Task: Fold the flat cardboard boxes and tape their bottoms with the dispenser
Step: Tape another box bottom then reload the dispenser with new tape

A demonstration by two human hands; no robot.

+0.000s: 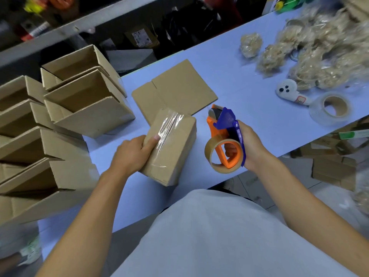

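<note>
- The small brown corrugated cardboard box (pixel 169 146), folded up, sits bottom-up on the pale blue worktable (pixel 249 76), just in front of the person's torso. A strip of clear tape (pixel 169 128) runs along its centre seam and down the near wall.
- The left hand (pixel 133 152) clasps the box's left edge: thumb pressed flat on the taped top face, fingers wrapped down the side wall and mostly hidden.
- The right hand (pixel 247 146) is closed round the handle of the orange-and-blue tape dispenser with its brown roll (pixel 223 140), held clear of the box to its right, cutter end pointing away.
- Judgement: the box is empty, hence light and liable to slide; walls are stiff at the creases but would dent at mid-panel. Best held at edges or corners. The tape surface looks glossy and slick, a poor place for a grip.
- A flat unfolded brown cardboard blank (pixel 175 88) lies just behind the box; being thin and flexible, it is best lifted by an edge.
- A stack of finished open cardboard boxes (pixel 79 100) stands at left.
</note>
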